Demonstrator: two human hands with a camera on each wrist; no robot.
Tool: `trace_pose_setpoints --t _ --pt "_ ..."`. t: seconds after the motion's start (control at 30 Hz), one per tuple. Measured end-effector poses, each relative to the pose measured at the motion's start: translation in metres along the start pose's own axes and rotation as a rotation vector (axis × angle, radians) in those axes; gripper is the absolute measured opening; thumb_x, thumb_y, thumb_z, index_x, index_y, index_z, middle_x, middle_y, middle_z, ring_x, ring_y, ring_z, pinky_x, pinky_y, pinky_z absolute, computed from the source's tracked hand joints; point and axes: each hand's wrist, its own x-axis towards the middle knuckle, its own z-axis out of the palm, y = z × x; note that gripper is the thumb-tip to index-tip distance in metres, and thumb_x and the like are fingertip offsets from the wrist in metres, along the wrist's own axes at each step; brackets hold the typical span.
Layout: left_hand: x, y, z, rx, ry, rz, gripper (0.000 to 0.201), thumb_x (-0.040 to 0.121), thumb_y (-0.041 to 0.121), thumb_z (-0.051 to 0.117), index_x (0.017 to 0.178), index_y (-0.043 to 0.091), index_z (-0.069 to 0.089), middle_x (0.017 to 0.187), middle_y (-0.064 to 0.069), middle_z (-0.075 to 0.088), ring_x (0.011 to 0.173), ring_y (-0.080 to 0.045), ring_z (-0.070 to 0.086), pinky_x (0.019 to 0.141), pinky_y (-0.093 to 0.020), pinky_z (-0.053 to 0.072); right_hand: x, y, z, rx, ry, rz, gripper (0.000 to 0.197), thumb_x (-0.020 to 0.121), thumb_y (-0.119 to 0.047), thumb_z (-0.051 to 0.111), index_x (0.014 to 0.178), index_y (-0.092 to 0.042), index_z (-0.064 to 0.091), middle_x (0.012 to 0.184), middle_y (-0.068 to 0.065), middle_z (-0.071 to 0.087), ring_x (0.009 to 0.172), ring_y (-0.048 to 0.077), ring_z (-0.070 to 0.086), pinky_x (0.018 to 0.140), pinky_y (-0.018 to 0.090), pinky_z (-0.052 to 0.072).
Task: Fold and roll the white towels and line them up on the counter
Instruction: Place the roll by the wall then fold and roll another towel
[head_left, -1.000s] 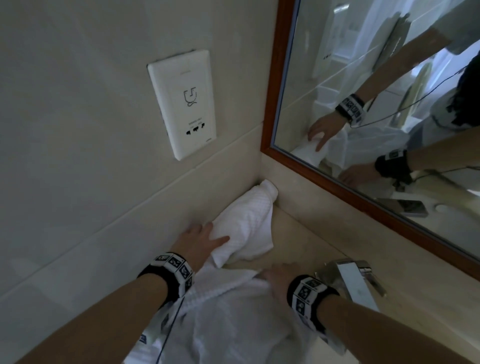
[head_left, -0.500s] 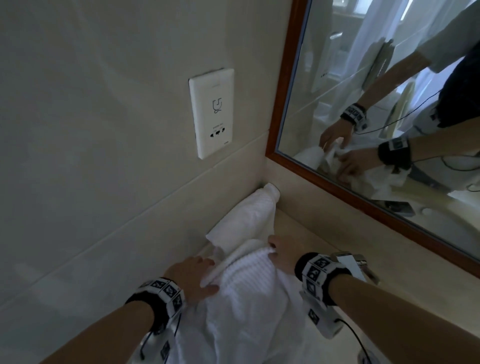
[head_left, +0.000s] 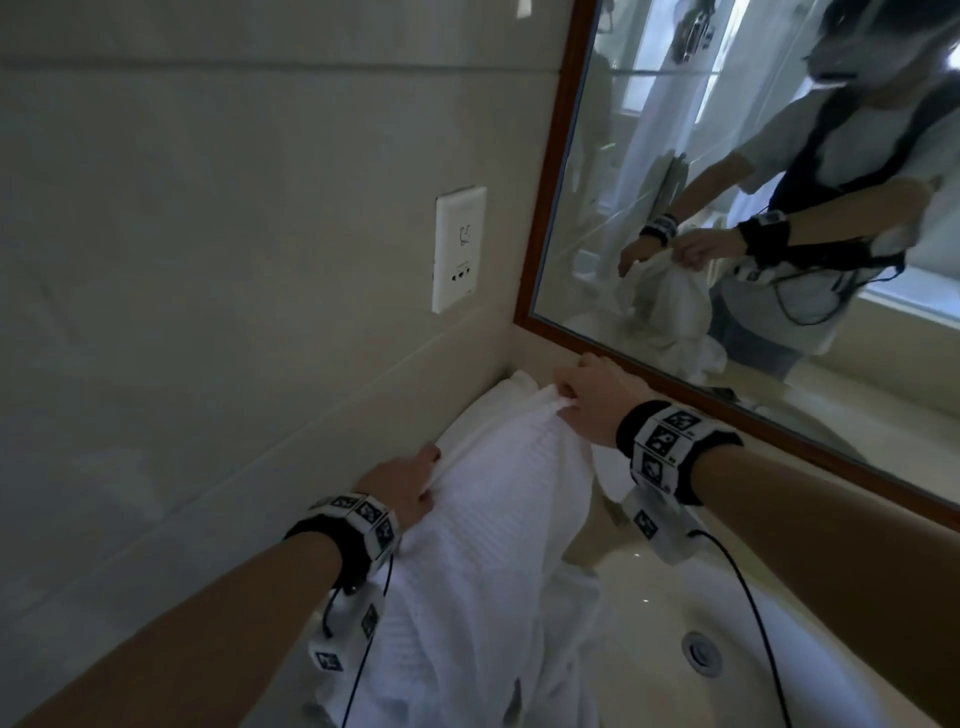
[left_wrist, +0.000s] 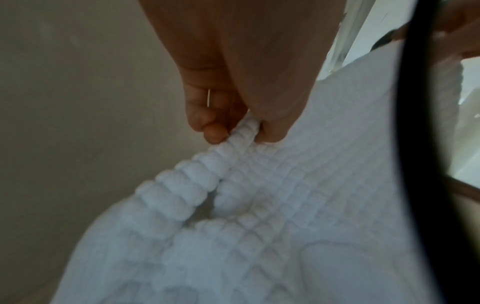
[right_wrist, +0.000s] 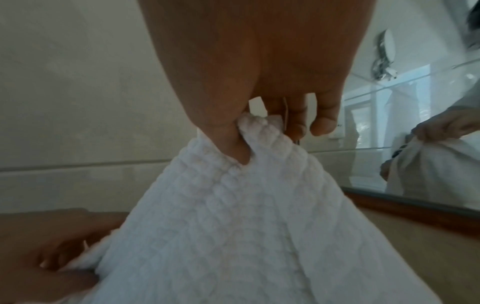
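A white waffle-weave towel (head_left: 483, 545) hangs lifted above the counter, held by its top edge. My left hand (head_left: 410, 483) pinches the thick hem (left_wrist: 233, 139) at the left corner. My right hand (head_left: 587, 400) pinches the other corner (right_wrist: 259, 129) higher up, near the mirror frame. Behind the lifted towel, a rolled white towel (head_left: 514, 384) lies in the corner against the wall, mostly hidden. The lower part of the held towel drapes down over the counter edge and the sink rim.
A wood-framed mirror (head_left: 727, 208) runs along the right wall and reflects my arms. A white socket plate (head_left: 460, 249) sits on the tiled wall to the left. The white sink basin (head_left: 727, 623) with its drain (head_left: 701, 652) lies at lower right.
Both hands have lifted the towel up off the counter by its top edge. The right hand rose toward the mirror frame. The view shifted, bringing the sink in.
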Motion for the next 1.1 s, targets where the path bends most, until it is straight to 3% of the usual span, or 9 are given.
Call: trace_pose_setpoints --t 0.13,0.3,0.37,0.53,0.63,0.77,0.83,0.93,1.1 --pt "-0.029 0.006 -0.041 0.075 0.037 0.039 0.051 0.099 0.029 0.041 0.144 0.009 0.028 0.137 -0.017 0.049 0.121 -0.032 0.051 0.098 -0.037 0.043 -0.031 -0.012 -0.041 0.032 0.136 0.015 0.008 0.086 -0.015 0.05 0.084 -0.018 0.043 0.092 0.004 0.043 0.085 0.025 0.05 0.071 0.032 0.041" --pt "-0.069 0.02 -0.098 0.114 0.193 0.113 0.038 0.099 0.029 0.04 0.128 0.006 0.038 0.119 -0.017 0.057 0.104 -0.032 0.057 0.082 -0.035 0.045 -0.073 -0.029 -0.107 0.049 0.297 0.016 0.022 0.083 0.004 0.045 0.075 -0.015 0.037 0.08 0.003 0.037 0.077 0.022 0.042 0.065 0.027 0.027" --pt "-0.087 0.026 -0.119 0.144 0.238 0.136 0.035 0.099 0.03 0.04 0.124 0.007 0.04 0.117 -0.016 0.058 0.1 -0.03 0.058 0.078 -0.032 0.044 -0.091 -0.036 -0.134 0.029 0.351 0.011 0.02 0.082 0.006 0.044 0.08 -0.013 0.038 0.081 0.004 0.036 0.075 0.021 0.04 0.065 0.028 0.026" --pt "-0.135 0.053 -0.173 0.275 0.267 0.172 0.033 0.09 0.046 0.045 0.112 0.021 0.046 0.111 -0.001 0.06 0.097 -0.023 0.059 0.077 -0.029 0.044 -0.138 -0.05 -0.191 -0.015 0.519 -0.031 0.023 0.079 0.002 0.045 0.086 -0.017 0.034 0.09 0.012 0.049 0.076 0.03 0.051 0.067 0.04 0.045" --pt "-0.16 0.077 -0.207 0.276 0.253 0.215 0.026 0.084 0.052 0.049 0.091 0.027 0.055 0.099 0.004 0.062 0.088 -0.017 0.058 0.076 -0.027 0.044 -0.167 -0.052 -0.228 -0.063 0.617 0.007 0.023 0.084 -0.002 0.048 0.093 -0.016 0.032 0.078 0.004 0.046 0.069 0.026 0.049 0.059 0.032 0.034" --pt "-0.192 0.105 -0.254 0.142 0.269 0.24 0.04 0.063 0.062 0.047 0.069 0.024 0.054 0.076 0.005 0.059 0.077 -0.018 0.059 0.067 -0.027 0.044 -0.204 -0.053 -0.282 -0.041 0.781 0.062 0.03 0.086 -0.006 0.051 0.11 -0.016 0.037 0.068 -0.006 0.041 0.061 0.022 0.047 0.05 0.028 0.026" --pt "-0.208 0.12 -0.272 0.072 0.294 0.284 0.042 0.063 0.06 0.052 0.076 0.02 0.058 0.079 0.003 0.061 0.081 -0.021 0.062 0.067 -0.03 0.044 -0.223 -0.05 -0.305 0.017 0.843 0.051 0.034 0.086 -0.008 0.052 0.116 -0.016 0.039 0.072 -0.003 0.046 0.069 0.027 0.051 0.058 0.03 0.035" --pt "-0.237 0.154 -0.293 -0.086 0.341 0.384 0.042 0.075 0.054 0.065 0.101 0.023 0.056 0.093 0.003 0.064 0.09 -0.02 0.062 0.075 -0.031 0.047 -0.251 -0.041 -0.336 0.021 0.913 0.038 0.034 0.085 -0.012 0.052 0.117 -0.017 0.043 0.085 0.004 0.051 0.077 0.029 0.053 0.065 0.033 0.041" --pt "-0.281 0.252 -0.336 -0.443 0.427 0.595 0.044 0.091 0.049 0.052 0.126 0.022 0.046 0.104 -0.004 0.068 0.094 -0.02 0.067 0.079 -0.036 0.054 -0.31 -0.014 -0.38 -0.064 0.957 0.055 0.031 0.085 -0.018 0.053 0.115 -0.017 0.049 0.093 0.007 0.053 0.081 0.027 0.05 0.067 0.032 0.038"
